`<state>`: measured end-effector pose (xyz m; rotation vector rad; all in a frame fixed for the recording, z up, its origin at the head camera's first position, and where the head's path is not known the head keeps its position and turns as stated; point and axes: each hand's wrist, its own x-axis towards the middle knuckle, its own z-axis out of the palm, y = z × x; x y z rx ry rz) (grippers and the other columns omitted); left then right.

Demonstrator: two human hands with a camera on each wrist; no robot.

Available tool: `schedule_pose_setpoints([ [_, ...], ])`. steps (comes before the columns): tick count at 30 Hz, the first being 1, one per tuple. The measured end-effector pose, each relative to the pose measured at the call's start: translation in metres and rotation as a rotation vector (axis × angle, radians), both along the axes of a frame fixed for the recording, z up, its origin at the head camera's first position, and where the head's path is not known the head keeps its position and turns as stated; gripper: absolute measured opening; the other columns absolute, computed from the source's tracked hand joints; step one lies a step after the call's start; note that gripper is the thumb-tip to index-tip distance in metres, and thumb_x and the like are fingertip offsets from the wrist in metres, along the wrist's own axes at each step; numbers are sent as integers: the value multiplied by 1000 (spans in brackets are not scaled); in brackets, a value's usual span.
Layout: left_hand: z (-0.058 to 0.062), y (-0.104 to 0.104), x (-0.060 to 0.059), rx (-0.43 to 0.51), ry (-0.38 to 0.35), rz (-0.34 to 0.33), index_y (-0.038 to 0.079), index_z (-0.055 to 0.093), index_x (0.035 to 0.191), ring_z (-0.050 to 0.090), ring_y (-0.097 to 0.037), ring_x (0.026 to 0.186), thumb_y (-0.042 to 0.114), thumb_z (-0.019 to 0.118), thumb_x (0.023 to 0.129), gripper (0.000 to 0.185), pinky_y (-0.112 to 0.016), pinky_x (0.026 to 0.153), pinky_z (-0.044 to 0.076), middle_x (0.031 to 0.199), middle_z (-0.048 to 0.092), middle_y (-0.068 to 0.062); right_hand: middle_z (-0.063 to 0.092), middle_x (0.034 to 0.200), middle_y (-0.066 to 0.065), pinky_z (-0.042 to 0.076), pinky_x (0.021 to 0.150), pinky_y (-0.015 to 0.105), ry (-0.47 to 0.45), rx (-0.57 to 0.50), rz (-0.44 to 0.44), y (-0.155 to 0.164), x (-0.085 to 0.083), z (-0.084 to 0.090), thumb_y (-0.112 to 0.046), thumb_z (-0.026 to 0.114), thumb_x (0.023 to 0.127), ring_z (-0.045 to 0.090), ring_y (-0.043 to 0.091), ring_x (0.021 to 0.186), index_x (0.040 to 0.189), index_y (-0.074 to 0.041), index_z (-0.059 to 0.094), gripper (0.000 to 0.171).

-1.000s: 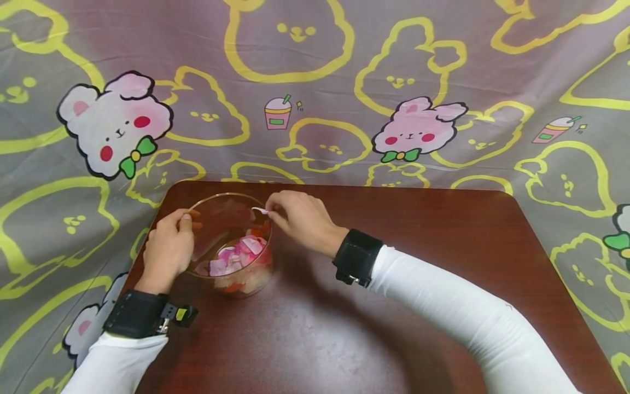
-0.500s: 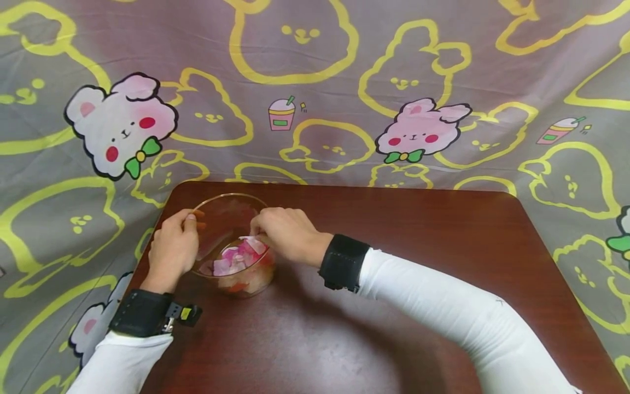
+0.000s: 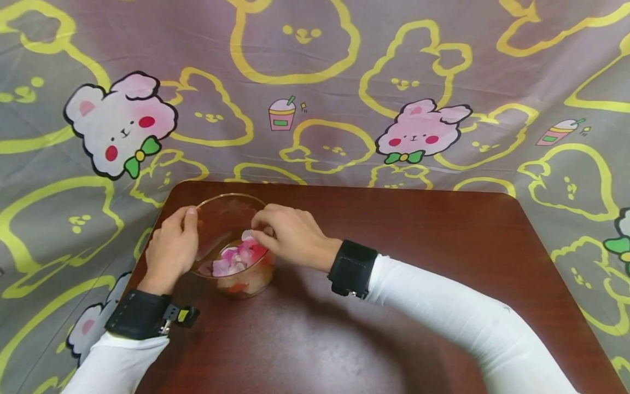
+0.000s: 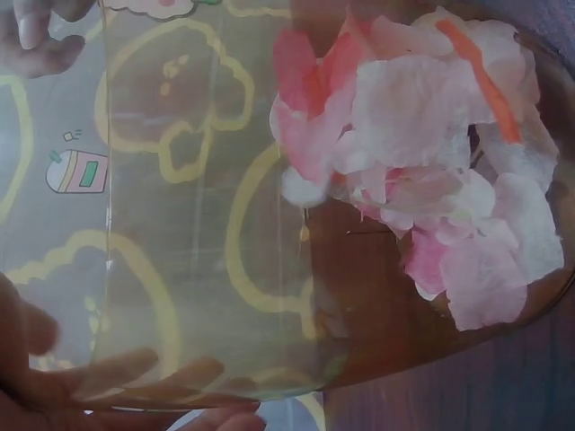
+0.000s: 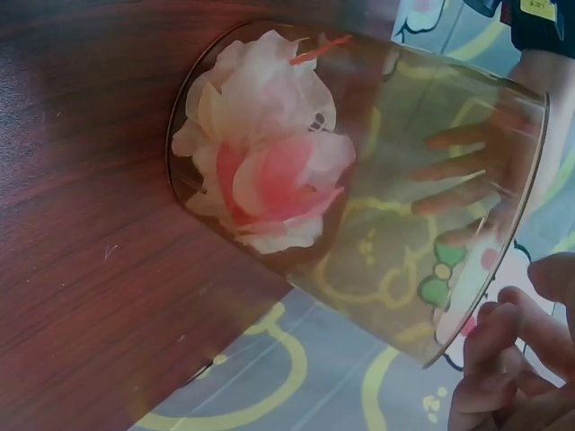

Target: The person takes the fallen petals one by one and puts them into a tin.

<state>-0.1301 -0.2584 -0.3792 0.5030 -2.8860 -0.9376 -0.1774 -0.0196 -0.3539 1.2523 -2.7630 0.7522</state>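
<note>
A clear glass bowl [image 3: 231,243] stands near the desk's [image 3: 374,306] far left corner, between the two hands. The left hand [image 3: 169,251] wraps the bowl's left wall, its grip clamped on the glass: the thumb hooks the rim and the fingers [image 5: 454,171] press flat on the outside, seen through the glass in the right wrist view. The right hand [image 3: 287,235] sits over the bowl's right rim, fingertips curled down into the opening. Its grip is together on a pale petal [image 3: 248,235] at the top of the pile, just under the fingertips. In the right wrist view the fingers [image 5: 503,346] bunch just beside the rim.

Below that grip, pink, white and red petals [image 3: 238,260] lie heaped in the bowl's bottom; the left wrist view shows the heap [image 4: 422,153] pressed against the glass, with a thin orange strip among them.

Each wrist carries a black strap [image 3: 351,268] over a white sleeve [image 3: 462,323]; the left strap has a small yellow tag [image 3: 183,314], too small to read. Behind the hands, a grey cloth [image 3: 315,71] printed with pink rabbits, yellow outlines and little drink cups hangs past the desk. No writing is legible anywhere.
</note>
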Motion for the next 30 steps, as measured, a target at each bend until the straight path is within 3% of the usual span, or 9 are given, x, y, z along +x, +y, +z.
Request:
schedule_pose_setpoints([
  [5, 9, -1, 4, -20, 78, 4, 14, 41, 155, 51, -58, 123, 57, 19, 107, 68, -72, 91, 37, 149, 50, -26, 70, 104, -7, 51, 67, 28, 18, -85, -55, 10, 0, 1, -29, 66, 97, 65, 8, 87, 110, -20, 73, 17],
  [9, 27, 3, 4, -23, 153, 3, 19, 39, 156, 49, -58, 127, 56, 23, 107, 64, -74, 94, 35, 150, 50, -26, 71, 108, -5, 55, 72, 34, 7, -107, -106, 21, -1, 0, -30, 67, 97, 69, 12, 99, 112, -20, 72, 19],
  [14, 51, 19, 5, -20, 243, -52, 21, 39, 157, 48, -54, 131, 53, 31, 107, 60, -73, 98, 33, 152, 50, -21, 71, 110, -3, 55, 72, 34, 19, -110, -160, 40, 0, -1, -33, 67, 97, 69, 14, 99, 115, -19, 72, 24],
  [19, 67, 45, 13, -21, 377, -199, 17, 45, 153, 44, -48, 139, 44, 48, 104, 56, -71, 106, 32, 154, 49, -19, 71, 119, -2, 57, 75, 35, 63, -104, -189, 58, 3, 0, -38, 68, 96, 68, 14, 105, 121, -18, 71, 33],
  [21, 69, 56, 18, -26, 398, -268, 17, 46, 153, 40, -44, 145, 40, 54, 102, 57, -70, 109, 30, 156, 47, -18, 70, 125, -2, 58, 79, 37, 75, -86, -196, 66, 7, 0, -41, 68, 95, 66, 16, 114, 125, -18, 70, 38],
  [24, 69, 70, 28, -44, 392, -356, 19, 44, 154, 35, -41, 148, 37, 59, 100, 58, -70, 111, 31, 158, 45, -17, 67, 133, 0, 58, 82, 40, 73, -49, -194, 76, 14, -1, -46, 66, 95, 61, 19, 124, 131, -19, 67, 45],
  [30, 60, 96, 50, -85, 296, -513, 27, 36, 158, 28, -37, 153, 42, 61, 99, 65, -69, 110, 34, 163, 38, -11, 55, 150, 6, 54, 98, 48, 34, 17, -169, 99, 32, -10, -51, 67, 93, 49, 27, 140, 143, -18, 58, 61],
])
